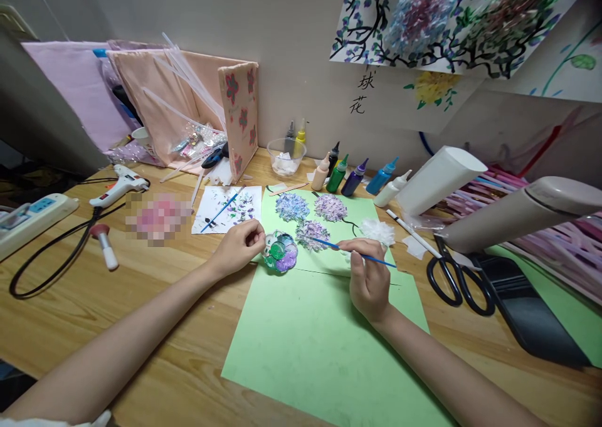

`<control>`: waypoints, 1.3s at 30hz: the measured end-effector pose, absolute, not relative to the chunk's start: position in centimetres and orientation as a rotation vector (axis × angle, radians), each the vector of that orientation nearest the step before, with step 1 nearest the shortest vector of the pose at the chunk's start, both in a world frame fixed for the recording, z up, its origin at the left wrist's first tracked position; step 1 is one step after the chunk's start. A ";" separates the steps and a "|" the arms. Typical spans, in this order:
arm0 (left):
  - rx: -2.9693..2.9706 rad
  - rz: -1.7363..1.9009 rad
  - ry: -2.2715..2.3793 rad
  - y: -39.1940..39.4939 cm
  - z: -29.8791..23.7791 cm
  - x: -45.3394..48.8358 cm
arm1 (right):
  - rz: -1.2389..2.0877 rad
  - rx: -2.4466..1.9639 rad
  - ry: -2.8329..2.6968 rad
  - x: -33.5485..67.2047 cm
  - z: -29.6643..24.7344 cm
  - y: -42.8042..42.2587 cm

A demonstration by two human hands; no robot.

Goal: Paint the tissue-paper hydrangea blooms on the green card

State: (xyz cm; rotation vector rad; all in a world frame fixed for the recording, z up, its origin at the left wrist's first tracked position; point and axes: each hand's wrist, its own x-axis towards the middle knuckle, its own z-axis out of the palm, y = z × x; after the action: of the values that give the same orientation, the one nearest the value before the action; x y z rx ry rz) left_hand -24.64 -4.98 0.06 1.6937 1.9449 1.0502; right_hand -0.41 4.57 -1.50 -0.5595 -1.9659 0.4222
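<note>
Fingers of the right hand (369,283) close pen-like round the brush (380,261), its tip at the near purple flower (310,231) on the green paper (320,333). The brush should be light and stiff, best held mid-handle. The left hand (239,244) curls its fingers at the palette's (285,259) left edge; whether they pinch it I cannot tell. Likely light, paint-slick; take its rim.

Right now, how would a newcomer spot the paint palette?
Find the big green paper on the wooden table. Near its left edge, by the left hand, sits a small palette with a petal-shaped rim. Unlike the fluffy flowers beside it, it has shallow wells smeared with green and purple paint.
</note>
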 end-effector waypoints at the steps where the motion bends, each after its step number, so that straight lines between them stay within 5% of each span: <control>1: 1.694 1.049 1.946 -5.0 0.0 -24.6 | 0.425 -0.545 -1.987 -0.4 -1.5 4.5; 39: 1.707 1.024 1.928 -5.0 0.0 -24.7 | 0.356 -0.501 -2.161 -0.6 -1.1 4.2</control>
State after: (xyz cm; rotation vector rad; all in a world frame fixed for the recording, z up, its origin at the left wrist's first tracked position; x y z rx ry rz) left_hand -24.72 -5.01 0.03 1.7073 1.9282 1.0236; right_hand -0.59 4.19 -1.05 -0.5008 -2.1606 0.3558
